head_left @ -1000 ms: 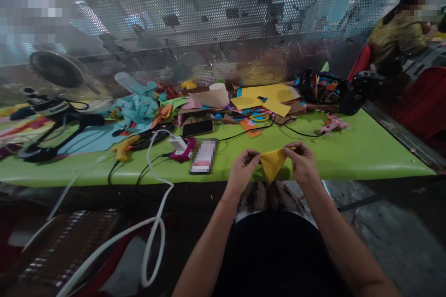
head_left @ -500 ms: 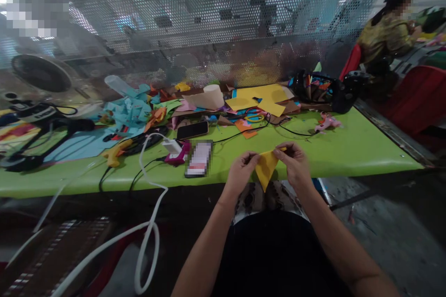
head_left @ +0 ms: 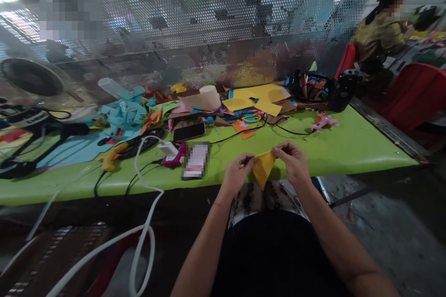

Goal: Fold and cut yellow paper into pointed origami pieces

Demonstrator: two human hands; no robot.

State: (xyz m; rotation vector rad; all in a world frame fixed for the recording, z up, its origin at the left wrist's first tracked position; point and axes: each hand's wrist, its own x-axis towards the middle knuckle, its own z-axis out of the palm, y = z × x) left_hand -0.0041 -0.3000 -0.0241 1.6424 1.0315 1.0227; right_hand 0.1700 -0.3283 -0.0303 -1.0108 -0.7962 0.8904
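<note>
Here we pinch a yellow, triangular, paper-like piece (head_left: 264, 168) by its upper corners, the fingers of left hand (head_left: 238, 174) and right hand (head_left: 294, 162) closed, at the glossy green surface (head_left: 365, 148)'s near edge; likely light and crease-prone, it suits gentle corner grips.

Yellow piece (head_left: 264, 167) matt, paper-like; table cover (head_left: 362, 144) smooth, glossy.

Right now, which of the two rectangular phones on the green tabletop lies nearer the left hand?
The pale-screened phone, at the front of the tabletop; the black-screened phone lies behind it, farther from the left hand.
</note>
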